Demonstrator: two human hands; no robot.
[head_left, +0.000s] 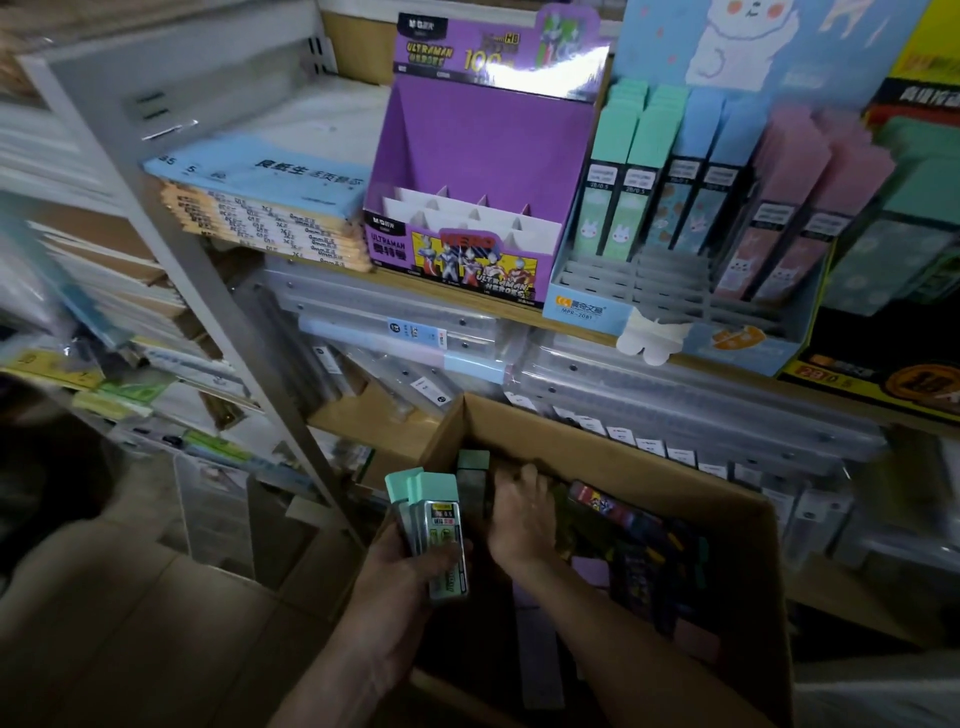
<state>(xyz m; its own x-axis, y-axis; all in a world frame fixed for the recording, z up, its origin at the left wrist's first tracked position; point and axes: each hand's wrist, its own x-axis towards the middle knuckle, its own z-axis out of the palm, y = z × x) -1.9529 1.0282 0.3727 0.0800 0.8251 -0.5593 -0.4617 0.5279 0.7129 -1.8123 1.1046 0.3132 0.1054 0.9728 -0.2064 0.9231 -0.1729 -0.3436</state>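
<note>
My left hand (402, 564) grips a small bundle of mint-topped pencil-lead packs (434, 525), held upright over the near left corner of a cardboard box (613, 457). My right hand (519, 514) reaches down into the box, fingers curled at another mint-topped pack (472, 478) standing against the box's far wall; whether it grips that pack is not visible. More dark and purple packs (639, 551) lie loose in the box.
On the shelf above stands a blue display tray (587, 306) with mint, blue and pink lead packs and several vacant front slots. Left of it sit a purple Ultraman display box (467, 156) and a paper stack (270, 208). A grey shelf upright (218, 291) runs diagonally at left.
</note>
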